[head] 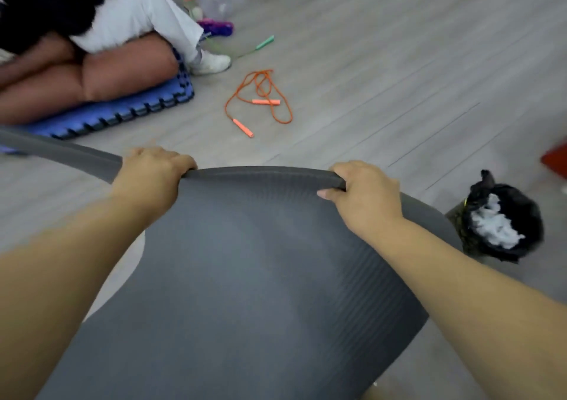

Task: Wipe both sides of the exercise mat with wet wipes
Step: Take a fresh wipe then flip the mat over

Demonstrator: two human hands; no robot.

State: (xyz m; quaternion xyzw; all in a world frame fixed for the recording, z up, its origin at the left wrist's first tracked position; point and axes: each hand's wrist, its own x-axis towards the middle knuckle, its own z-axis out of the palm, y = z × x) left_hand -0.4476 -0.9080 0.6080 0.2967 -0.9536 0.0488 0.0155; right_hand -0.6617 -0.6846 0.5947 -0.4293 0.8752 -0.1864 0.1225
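A grey ribbed exercise mat (245,277) fills the lower middle of the head view, lifted off the floor and bowed upward. My left hand (153,172) grips its raised far edge on the left, fingers curled over the rim. My right hand (362,191) holds the same edge on the right, thumb on the near face. The mat's edge trails off to the far left, low over the floor. No wet wipe shows in either hand.
A small bin lined with a black bag (503,224), holding white crumpled wipes, stands right of the mat. An orange skipping rope (260,98) lies on the grey floor ahead. A person sits on blue foam tiles (122,108) at the upper left.
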